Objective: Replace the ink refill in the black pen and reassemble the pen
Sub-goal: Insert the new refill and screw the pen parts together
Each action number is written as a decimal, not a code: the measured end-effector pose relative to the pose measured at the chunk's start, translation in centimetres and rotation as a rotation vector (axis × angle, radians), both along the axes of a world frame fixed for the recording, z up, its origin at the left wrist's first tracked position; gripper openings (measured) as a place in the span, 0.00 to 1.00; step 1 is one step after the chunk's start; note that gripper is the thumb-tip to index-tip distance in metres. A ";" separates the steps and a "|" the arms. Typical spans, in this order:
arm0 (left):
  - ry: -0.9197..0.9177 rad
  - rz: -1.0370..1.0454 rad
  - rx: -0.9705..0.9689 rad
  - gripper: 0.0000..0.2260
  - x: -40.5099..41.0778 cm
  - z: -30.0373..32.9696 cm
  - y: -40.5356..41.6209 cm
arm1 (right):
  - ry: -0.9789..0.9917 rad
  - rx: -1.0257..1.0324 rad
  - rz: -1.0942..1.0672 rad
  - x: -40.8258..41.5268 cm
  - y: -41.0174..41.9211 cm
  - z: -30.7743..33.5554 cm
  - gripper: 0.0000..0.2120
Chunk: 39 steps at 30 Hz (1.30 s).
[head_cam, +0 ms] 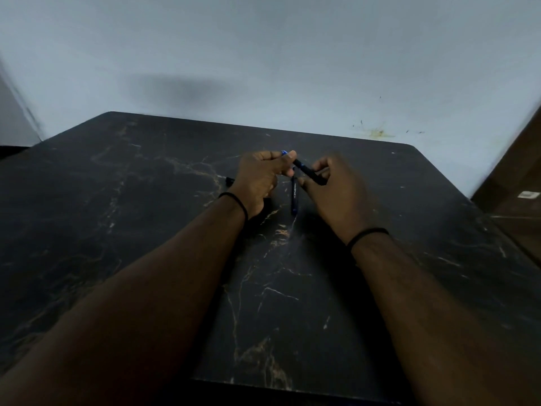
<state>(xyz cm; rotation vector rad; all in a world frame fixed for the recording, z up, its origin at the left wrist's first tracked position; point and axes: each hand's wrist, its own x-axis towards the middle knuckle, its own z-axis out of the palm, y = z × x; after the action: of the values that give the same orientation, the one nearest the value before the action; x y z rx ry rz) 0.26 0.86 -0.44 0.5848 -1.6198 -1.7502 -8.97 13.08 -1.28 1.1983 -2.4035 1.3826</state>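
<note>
The black pen barrel (310, 172) is held above the tabletop (117, 230), slanting between both hands. The right hand (336, 191) grips its lower end with curled fingers; the left hand (260, 177) pinches the upper end, where a small blue part (284, 152) shows at the fingertips. Whether that part is the refill's end or a cap cannot be told. A blue pen (293, 197) with printed lettering lies on the tabletop directly below, between the hands. A small dark piece (229, 180) rests just left of the left hand. Judgement: the task is mid-course, with the pen apparently in parts and final reassembly outstanding.
</note>
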 end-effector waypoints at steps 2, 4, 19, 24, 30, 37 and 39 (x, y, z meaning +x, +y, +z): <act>-0.005 -0.001 -0.005 0.07 0.0 0.0 0.0 | 0.017 -0.003 -0.023 0.0 0.1 -0.2 0.08; -0.004 -0.002 -0.006 0.07 0.0 0.0 0.0 | 0.032 0.019 -0.023 0.0 0.0 -0.1 0.05; 0.011 -0.003 0.003 0.07 -0.1 -0.2 -0.2 | 0.055 0.036 -0.003 -0.4 -0.1 -0.5 0.08; 0.018 0.005 -0.005 0.08 -0.3 -0.3 -0.1 | 0.103 0.084 0.008 -0.7 -0.4 -0.6 0.12; -0.005 0.005 -0.008 0.07 -0.2 -0.2 -0.2 | 0.026 0.013 -0.028 -0.8 -0.4 -1.0 0.07; 0.011 0.004 -0.008 0.07 -0.1 -0.2 -0.1 | 0.083 0.079 -0.001 -0.2 -0.4 -0.4 0.11; 0.010 0.003 -0.009 0.07 -0.2 -0.2 0.0 | 0.005 0.020 0.012 -0.2 -0.3 -0.4 0.06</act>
<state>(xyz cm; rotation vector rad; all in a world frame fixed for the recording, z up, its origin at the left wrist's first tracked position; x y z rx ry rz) 0.05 0.86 -0.61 0.5727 -1.6182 -1.7401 -9.12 12.79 -1.67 1.2214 -2.4167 1.3608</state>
